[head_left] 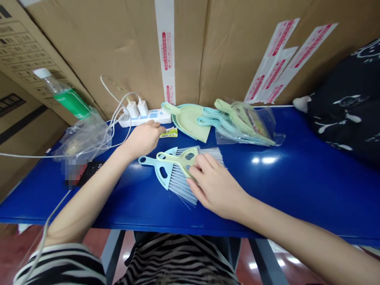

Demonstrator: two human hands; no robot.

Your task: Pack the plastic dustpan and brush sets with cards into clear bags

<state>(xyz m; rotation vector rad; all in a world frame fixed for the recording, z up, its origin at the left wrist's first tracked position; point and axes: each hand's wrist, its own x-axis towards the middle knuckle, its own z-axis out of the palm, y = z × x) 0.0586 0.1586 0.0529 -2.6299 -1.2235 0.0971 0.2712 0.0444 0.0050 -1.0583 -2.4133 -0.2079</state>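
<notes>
Our right grip [216, 184] holds a pale-green plastic brush [181, 159] between the blue table's [297, 186] long edges; our left grip [145, 138], we cannot tell

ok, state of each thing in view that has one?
Pale green plastic hand brush: held by right hand
Pale blue plastic hand brush: lying flat, partly covered
Clear plastic bottle, green label: cap on
White plastic power strip: chargers plugged in
Pale green flat dustpan: unbagged
Clear plastic bag, right: filled
Clear plastic bag, left: crumpled
</notes>
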